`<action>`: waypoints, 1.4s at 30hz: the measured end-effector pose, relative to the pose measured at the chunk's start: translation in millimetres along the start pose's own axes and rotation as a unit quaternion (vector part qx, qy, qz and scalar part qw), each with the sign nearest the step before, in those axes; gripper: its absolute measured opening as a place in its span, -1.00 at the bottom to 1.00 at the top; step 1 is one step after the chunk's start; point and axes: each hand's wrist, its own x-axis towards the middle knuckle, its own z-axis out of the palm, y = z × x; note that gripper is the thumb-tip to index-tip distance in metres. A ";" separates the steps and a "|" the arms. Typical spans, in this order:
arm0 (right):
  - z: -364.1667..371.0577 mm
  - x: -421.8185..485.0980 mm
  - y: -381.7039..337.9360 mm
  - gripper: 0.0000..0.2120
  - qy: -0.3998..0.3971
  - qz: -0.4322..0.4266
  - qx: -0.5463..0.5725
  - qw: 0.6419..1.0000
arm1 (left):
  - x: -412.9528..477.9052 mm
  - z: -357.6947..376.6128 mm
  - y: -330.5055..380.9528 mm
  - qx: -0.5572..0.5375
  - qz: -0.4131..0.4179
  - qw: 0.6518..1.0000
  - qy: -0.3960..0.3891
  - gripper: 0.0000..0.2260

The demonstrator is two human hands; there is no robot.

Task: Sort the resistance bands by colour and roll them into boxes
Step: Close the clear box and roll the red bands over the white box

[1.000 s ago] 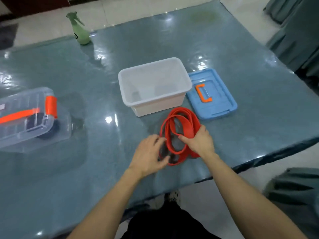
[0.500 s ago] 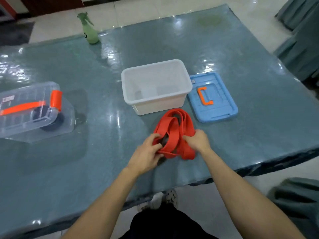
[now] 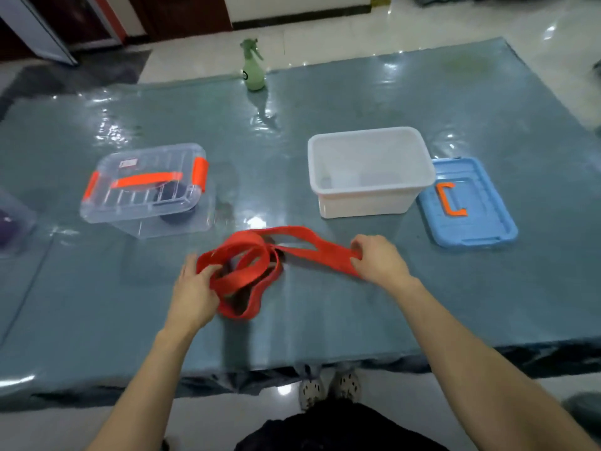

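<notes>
Bands: red bands [image 3: 247, 244] are laid in a loose tangle of loops on the table [image 3: 357, 304], near its front edge. The tangle is held between the two hands, and one strip is pulled out flat to the right.
Left hand: the left hand [image 3: 192, 294] is set on the left end of the tangle. Its fingers [image 3: 208, 271] are curled round one loop.
Right hand: the far end of the strip is pinched tight by the right hand [image 3: 377, 258].
White box: a white box [image 3: 370, 170] is stood open, behind the bands and to the right.
Blue lid: a blue lid [image 3: 468, 203] is laid flat just beside the white box, with its orange handle up.
Clear box: a clear box [image 3: 146, 187] is kept shut with orange clips, behind the bands on the left. Something dark is seen inside.
Spray bottle: a green spray bottle [image 3: 252, 68] is stood at the far edge of the table.
Table top: a shiny blue-grey sheet is spread over it.
</notes>
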 end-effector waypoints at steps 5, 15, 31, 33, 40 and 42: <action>32.2 -27.6 18.8 -0.66 0.012 0.105 -0.002 0.994 | -5.5 25.6 41.0 -0.079 0.096 0.988 0.086 -0.59; 43.7 -48.2 34.7 -0.60 0.127 0.149 0.053 0.979 | -5.7 71.2 74.4 0.203 0.181 0.961 -0.042 -0.31; -95.0 24.5 20.0 -0.90 -0.102 0.027 0.071 0.992 | 3.2 -49.8 110.0 0.080 -0.098 0.991 0.040 -0.49; -131.0 27.2 1.9 -0.87 -0.043 -0.086 0.045 0.994 | -3.3 -46.2 129.0 0.038 -0.087 0.995 -0.002 -0.47; -244.2 22.4 -59.7 -0.72 0.075 -0.324 0.018 0.943 | 24.6 -70.5 233.4 -0.134 0.070 0.984 0.098 -0.01; -278.0 17.6 -76.7 -0.75 0.123 -0.378 0.039 0.917 | 40.4 -89.4 252.5 -0.167 0.070 0.980 0.079 -0.07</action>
